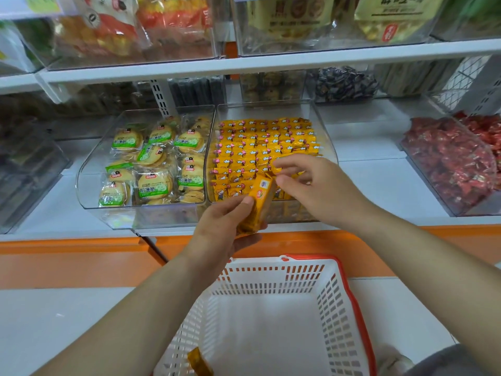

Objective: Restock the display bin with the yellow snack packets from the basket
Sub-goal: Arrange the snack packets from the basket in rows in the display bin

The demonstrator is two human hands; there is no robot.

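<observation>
Restocking looks nearly finished: the mid-frame display bin (326,137) is packed, the left hand (221,229) grips a stack of yellow snack packets (256,204), the right hand (317,191) pinches one, and the basket (355,302) below holds one stray packet (199,362).

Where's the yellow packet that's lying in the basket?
Head view: the yellow packet sits inside the white basket, near its left wall, at the picture's bottom edge.

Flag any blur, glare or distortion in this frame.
Head view: wide-angle bend curves the shelf edge; top-shelf bags are soft; glare on the cracker bin's front lip; the left hand, right hand and yellow packets in the display bin are sharp; lighting even.
</observation>
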